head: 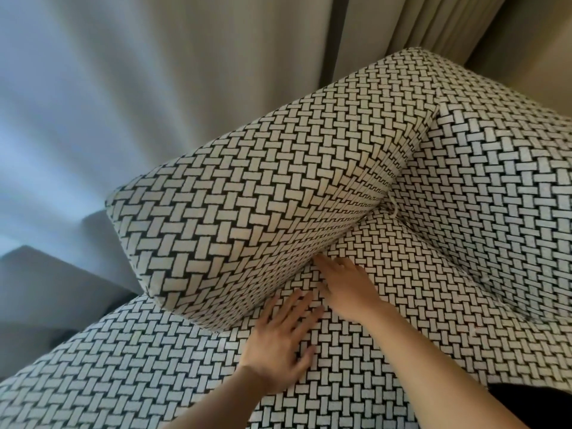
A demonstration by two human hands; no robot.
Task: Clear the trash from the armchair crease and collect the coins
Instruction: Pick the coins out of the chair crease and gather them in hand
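The armchair [402, 305] is covered in a black-and-white basket-weave fabric. Its left armrest [263, 187] meets the seat along a crease [328, 246]. My left hand [278, 342] lies flat on the seat cushion, fingers spread and pointing toward the crease. My right hand [343, 283] rests on the seat right at the crease, its fingertips reaching into the gap under the armrest. No trash or coins show; the inside of the crease is hidden. A small white thread [394, 209] sticks out at the back corner of the crease.
Grey-beige curtains [154, 72] hang behind and to the left of the chair. The backrest [495, 181] rises at the right. A grey surface [46, 289] lies low at the left. A dark patch [532, 404] sits at the bottom right corner.
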